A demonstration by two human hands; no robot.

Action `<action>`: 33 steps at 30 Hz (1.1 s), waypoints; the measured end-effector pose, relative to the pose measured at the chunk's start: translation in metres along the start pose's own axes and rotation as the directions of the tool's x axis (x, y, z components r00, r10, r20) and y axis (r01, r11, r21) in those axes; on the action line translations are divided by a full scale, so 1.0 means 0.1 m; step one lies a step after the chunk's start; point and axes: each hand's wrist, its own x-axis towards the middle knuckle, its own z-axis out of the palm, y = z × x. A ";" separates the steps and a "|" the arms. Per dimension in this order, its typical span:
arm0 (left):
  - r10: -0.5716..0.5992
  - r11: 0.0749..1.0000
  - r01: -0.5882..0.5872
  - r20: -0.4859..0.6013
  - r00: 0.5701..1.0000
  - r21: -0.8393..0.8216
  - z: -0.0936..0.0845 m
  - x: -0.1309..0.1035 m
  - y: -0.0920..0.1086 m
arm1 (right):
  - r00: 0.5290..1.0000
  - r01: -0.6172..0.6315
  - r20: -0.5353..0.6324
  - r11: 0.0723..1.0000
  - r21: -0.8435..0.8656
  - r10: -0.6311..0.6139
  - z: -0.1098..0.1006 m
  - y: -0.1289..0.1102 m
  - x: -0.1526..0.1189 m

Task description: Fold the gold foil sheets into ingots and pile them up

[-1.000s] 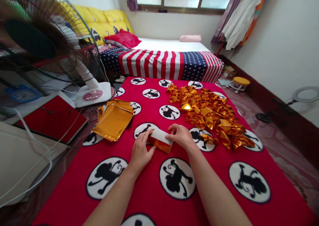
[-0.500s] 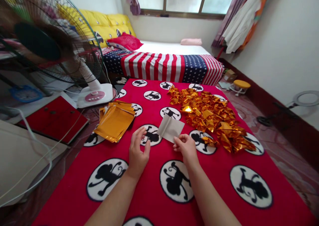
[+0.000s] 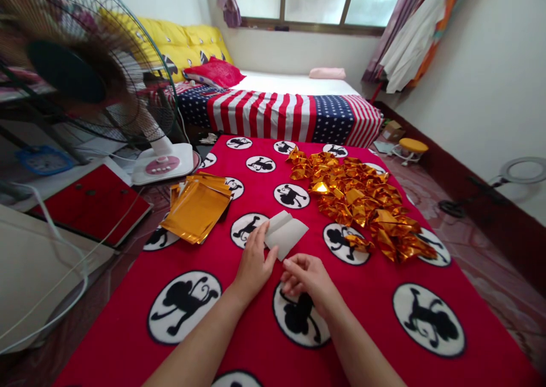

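Observation:
A pale grey sheet of paper, the dull side up and a folded strip along its far left edge, lies on the red cloth in front of me. My left hand has hold of its left side, fingers at the far edge and thumb at the near one. Just below the near corner hovers my right hand, its fingers loosely curled and nothing visible in them. To the left lies a stack of shiny gold foil sheets. Many folded, crumpled-looking gold foil pieces are heaped to the right.
The red cloth with monkey prints covers the low table. A running fan stands at the left beside a red panel. Beyond the table is a bed; a yellow stool sits on the floor at the right.
The grey sheet has come nearer and turned slightly. My left hand has moved right onto its edge. My right hand has let go of the corner and drawn back toward me.

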 end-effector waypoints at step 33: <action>0.193 0.968 -0.220 0.207 0.959 0.119 -0.14 0.00 0.09 | 0.535 0.627 0.254 0.177 -0.758 -0.806 -0.41 -0.05 0.36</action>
